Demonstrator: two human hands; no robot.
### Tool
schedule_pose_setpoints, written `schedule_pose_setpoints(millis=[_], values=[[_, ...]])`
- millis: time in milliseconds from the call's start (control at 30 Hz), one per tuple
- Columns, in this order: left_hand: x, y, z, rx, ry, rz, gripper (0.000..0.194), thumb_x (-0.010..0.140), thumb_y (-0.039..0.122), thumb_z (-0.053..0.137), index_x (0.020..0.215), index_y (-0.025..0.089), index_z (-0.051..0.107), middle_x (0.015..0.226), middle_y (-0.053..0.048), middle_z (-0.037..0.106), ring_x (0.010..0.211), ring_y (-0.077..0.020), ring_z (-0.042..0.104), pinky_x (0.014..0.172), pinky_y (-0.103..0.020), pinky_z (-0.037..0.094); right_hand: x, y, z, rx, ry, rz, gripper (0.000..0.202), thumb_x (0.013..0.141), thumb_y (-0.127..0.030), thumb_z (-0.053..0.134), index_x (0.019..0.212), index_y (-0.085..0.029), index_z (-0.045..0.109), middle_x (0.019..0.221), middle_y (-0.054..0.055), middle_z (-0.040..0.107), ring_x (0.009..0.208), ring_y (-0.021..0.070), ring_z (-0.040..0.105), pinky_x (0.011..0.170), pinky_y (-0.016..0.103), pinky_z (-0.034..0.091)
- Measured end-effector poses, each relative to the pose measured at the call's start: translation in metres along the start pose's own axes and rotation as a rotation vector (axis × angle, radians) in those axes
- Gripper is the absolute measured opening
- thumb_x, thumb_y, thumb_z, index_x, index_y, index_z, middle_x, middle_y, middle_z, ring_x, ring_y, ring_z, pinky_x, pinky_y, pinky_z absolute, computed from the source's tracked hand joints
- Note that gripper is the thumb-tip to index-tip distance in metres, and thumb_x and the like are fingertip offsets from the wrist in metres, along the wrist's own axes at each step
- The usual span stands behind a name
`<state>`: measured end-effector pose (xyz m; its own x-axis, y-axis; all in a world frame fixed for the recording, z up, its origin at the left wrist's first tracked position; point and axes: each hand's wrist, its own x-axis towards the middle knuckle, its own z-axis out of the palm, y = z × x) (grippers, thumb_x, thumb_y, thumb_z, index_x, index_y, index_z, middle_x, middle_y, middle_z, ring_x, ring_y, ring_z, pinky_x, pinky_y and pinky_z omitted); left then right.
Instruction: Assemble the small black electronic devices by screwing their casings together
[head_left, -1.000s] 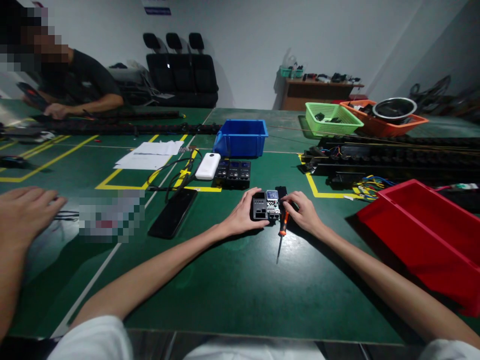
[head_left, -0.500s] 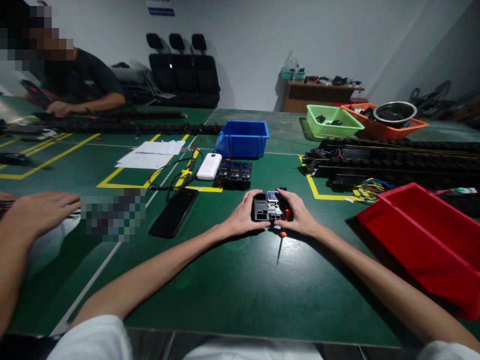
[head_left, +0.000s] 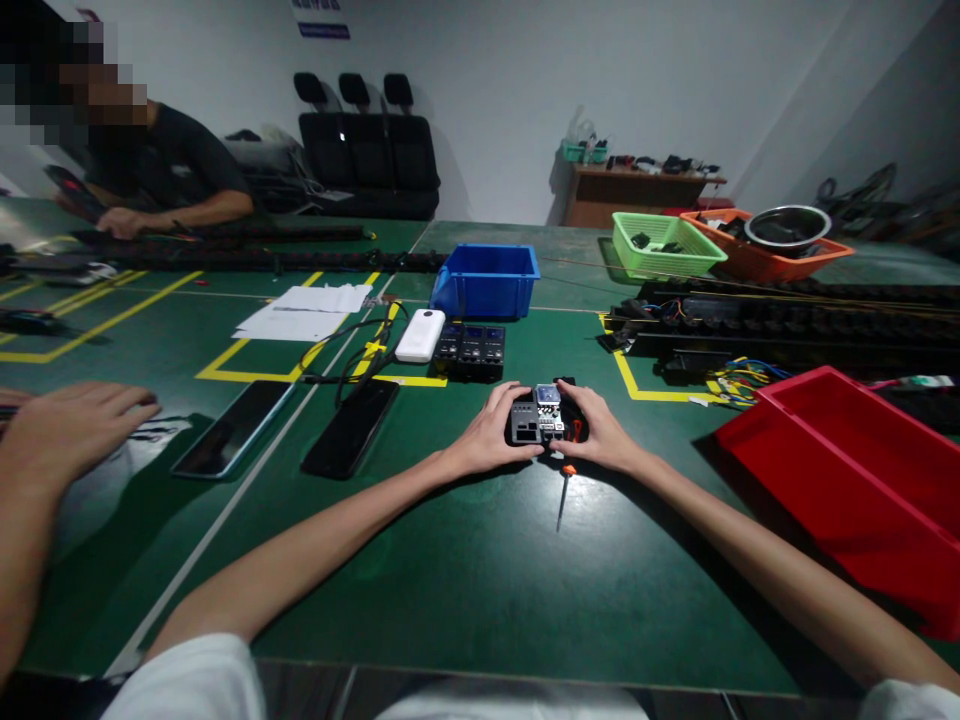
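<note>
In the middle of the table my left hand grips a dark grey plastic housing with cut-outs, fingers at its far edge and thumb at its near edge. My right hand holds a circuit board with a small screen, right against the housing. Whether the two parts are joined I cannot tell. A screwdriver with an orange-and-black handle lies by my right hand, its shaft pointing toward me and its handle partly hidden under the hand.
Beyond my hands are a black module row, a white power bank and a blue bin. Two phones lie left, near another person's hand. A red bin stands right, with loose wires behind it.
My hands keep their hold on the housing and the board, almost unmoved. The view has shifted very slightly.
</note>
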<state>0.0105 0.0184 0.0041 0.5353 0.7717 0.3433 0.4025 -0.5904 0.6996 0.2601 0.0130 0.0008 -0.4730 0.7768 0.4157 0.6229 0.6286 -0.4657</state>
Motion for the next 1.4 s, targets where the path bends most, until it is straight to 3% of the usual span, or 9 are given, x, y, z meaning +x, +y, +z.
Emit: schedule_pose_setpoints(millis=[1000,1300,1400], values=[[0.0036,-0.0018,0.0011,-0.027,0.025,0.003,0.088,0.064,0.044,0.079,0.136,0.022,0.034,0.142,-0.014,0.036,0.137,-0.0314,0.037,0.117,-0.051,0.031,0.0027,-0.0024,-0.0051,0.092,-0.020,0.010,0.091,0.072,-0.055,0.074,0.146,-0.026,0.032,0.140,0.014,0.048,0.125,0.0353,0.047,0.103,0.057,0.041],[0.0043,0.0047,-0.0018,0.040,0.050,-0.033,0.088,0.062,0.045,0.080,0.134,0.023,0.035,0.136,-0.011,0.044,0.130,-0.0301,0.041,0.112,-0.050,0.036,0.0012,0.0021,0.0017,0.002,-0.039,0.047,0.105,0.067,-0.056,0.077,0.151,-0.025,0.021,0.145,0.016,0.043,0.131,0.0378,0.041,0.108,0.063,0.029],[0.0035,0.0068,-0.0020,0.060,0.075,-0.071,0.088,0.060,0.047,0.081,0.132,0.024,0.037,0.132,-0.009,0.046,0.127,-0.0307,0.041,0.109,-0.050,0.038,0.0009,0.0025,0.0012,0.031,-0.037,0.065,0.104,0.068,-0.052,0.076,0.151,-0.026,0.020,0.137,0.015,0.050,0.125,0.0369,0.046,0.105,0.062,0.034]])
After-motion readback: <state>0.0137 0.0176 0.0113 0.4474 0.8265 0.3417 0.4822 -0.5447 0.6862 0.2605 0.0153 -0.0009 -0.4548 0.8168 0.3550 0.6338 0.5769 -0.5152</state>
